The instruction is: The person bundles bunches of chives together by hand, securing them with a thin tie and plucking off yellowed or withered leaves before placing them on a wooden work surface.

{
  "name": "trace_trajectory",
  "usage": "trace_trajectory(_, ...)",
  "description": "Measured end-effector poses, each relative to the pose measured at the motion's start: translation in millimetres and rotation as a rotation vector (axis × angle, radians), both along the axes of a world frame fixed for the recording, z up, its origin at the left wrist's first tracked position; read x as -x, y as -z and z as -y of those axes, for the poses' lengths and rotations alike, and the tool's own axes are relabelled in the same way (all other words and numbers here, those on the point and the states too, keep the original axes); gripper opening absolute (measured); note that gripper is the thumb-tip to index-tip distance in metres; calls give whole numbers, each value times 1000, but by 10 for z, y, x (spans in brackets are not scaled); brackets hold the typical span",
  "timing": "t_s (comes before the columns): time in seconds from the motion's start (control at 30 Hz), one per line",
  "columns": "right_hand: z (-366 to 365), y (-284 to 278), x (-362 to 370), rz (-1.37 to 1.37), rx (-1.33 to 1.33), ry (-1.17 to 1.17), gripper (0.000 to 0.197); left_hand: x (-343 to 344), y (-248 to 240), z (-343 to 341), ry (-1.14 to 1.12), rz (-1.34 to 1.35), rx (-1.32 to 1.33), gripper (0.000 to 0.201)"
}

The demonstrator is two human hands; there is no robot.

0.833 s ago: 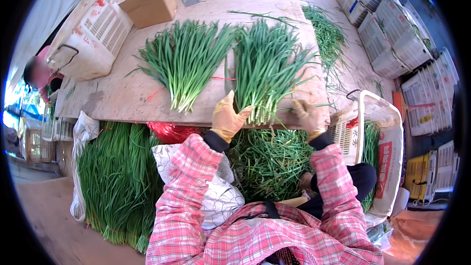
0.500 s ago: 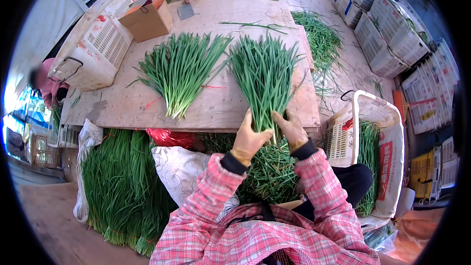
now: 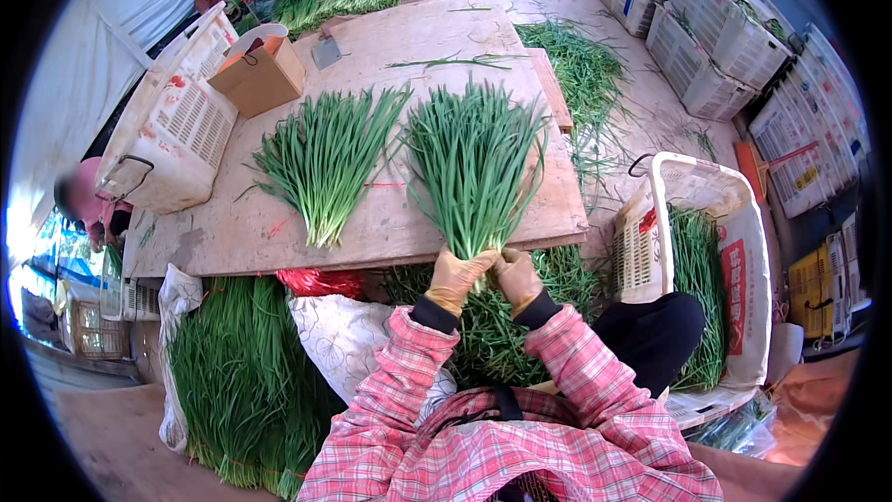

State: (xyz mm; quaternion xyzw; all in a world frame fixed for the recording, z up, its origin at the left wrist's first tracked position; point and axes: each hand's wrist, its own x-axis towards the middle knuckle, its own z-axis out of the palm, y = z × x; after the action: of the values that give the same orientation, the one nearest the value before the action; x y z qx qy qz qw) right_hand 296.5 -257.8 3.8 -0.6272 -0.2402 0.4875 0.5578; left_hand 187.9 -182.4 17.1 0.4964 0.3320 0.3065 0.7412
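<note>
Two hands gather the stems of one green bunch at the tabletop's near edge

The left hand (image 3: 457, 279) is closed around the lower stems of the right-hand bunch (image 3: 476, 167), and the right hand (image 3: 518, 279) grips the same stems from its three o'clock side. Held from both sides, the stems draw into a narrow neck while the leaves fan toward twelve o'clock. The leaves lie over the tabletop (image 3: 214, 234), which probably bears much of their weight; the stem ends reach its six o'clock edge, presumably leaving room for fingers around them.

From the hands, a second bunch (image 3: 325, 167) lies flat at ten o'clock, likely set apart so the leaves do not tangle. A thin red tie (image 3: 386, 185) lies between the bunches, within easy reach. At three o'clock a white basket (image 3: 636, 256) holds more greens (image 3: 697, 297); its walls seem to keep them together. Loose cuttings (image 3: 502, 344) lie at six o'clock, below the edge.
</note>
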Motion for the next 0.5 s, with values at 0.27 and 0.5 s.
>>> trace_trajectory(0.27, 907, -267, 342, 314, 71, -445, 41, 880, -29, 691, 61, 48, 442, 33)
trace_trajectory(0.5, 510, 269, -134, -703, -288, -111, 78, 938, 208, 711, 170, -6, 475, 39)
